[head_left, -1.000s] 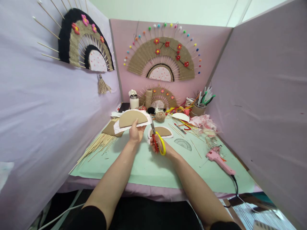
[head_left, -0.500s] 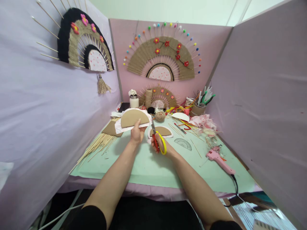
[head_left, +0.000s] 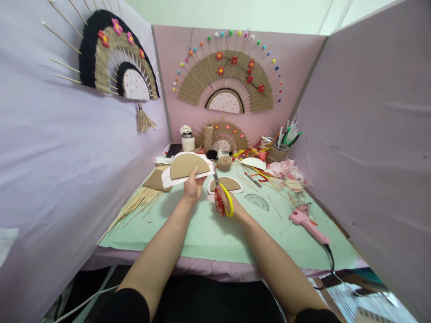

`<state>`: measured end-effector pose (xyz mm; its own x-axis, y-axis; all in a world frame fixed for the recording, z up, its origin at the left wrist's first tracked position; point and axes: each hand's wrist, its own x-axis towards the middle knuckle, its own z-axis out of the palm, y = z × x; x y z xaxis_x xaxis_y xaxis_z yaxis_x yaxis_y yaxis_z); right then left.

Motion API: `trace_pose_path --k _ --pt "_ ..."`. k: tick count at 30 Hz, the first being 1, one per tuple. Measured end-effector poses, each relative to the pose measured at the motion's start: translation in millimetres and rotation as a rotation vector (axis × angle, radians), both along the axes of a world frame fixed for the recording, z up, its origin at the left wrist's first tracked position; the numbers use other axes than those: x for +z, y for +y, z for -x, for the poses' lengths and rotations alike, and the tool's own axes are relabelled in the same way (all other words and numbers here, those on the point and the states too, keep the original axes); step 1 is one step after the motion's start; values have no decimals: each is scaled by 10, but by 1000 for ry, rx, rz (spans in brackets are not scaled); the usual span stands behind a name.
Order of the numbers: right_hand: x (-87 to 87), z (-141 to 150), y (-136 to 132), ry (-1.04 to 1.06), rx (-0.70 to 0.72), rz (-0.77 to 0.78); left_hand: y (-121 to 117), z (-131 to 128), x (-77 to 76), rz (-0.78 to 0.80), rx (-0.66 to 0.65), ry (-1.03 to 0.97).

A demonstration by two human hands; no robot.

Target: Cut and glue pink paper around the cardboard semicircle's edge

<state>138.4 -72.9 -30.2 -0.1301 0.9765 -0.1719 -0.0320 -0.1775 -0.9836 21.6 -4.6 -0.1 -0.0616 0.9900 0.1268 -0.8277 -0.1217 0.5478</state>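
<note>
My left hand (head_left: 193, 187) grips a half-round piece of cardboard (head_left: 188, 166), thumb on its face, held above the table. White cloth (head_left: 167, 178) backs the cardboard and sticks out past its edge. In my right hand (head_left: 222, 201) is a pair of scissors (head_left: 229, 204) with one red and one yellow handle. The blades point up and away, close to the right edge of the cloth. Below them on the table lies a smaller cardboard half-circle (head_left: 226, 184) on a white cloth border. Whether the blade tips touch the cloth is hard to make out.
Thin wooden sticks (head_left: 138, 204) lie at left. A clear protractor (head_left: 257, 202) sits right of my right hand, and a pink glue gun (head_left: 310, 228) farther right. Twine (head_left: 225, 163), a white bottle (head_left: 188, 141) and a tool pot (head_left: 276, 154) stand behind. Fans (head_left: 225, 76) hang on the walls.
My right hand and the scissors have shifted slightly to the right. The left hand and the cardboard with its cloth have barely moved.
</note>
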Motion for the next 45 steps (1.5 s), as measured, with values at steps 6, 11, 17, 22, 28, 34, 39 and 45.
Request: trace_pose_path --k 6,11,17,22,28,34,39,45 --pt "-20 -3 7 -45 -1 -7 -11 -4 21 23 15 -4" --pt "-35 -1 7 -60 -13 -19 2 -8 23 55 42 -13" --pt "-37 12 20 -55 -45 -20 13 -5 23 67 55 -24" --pt "-35 27 31 -58 -65 -27 31 8 16 109 19 -38" --pt "-24 43 23 -87 -82 -34 45 25 2 83 -54 -46" --pt "7 48 -8 -78 -59 -58 60 42 0 78 -77 -56" --pt "-36 30 13 -96 -12 -99 62 48 3 80 -93 -68" --pt "-133 12 58 -52 31 -139 55 49 3 73 -102 -72"
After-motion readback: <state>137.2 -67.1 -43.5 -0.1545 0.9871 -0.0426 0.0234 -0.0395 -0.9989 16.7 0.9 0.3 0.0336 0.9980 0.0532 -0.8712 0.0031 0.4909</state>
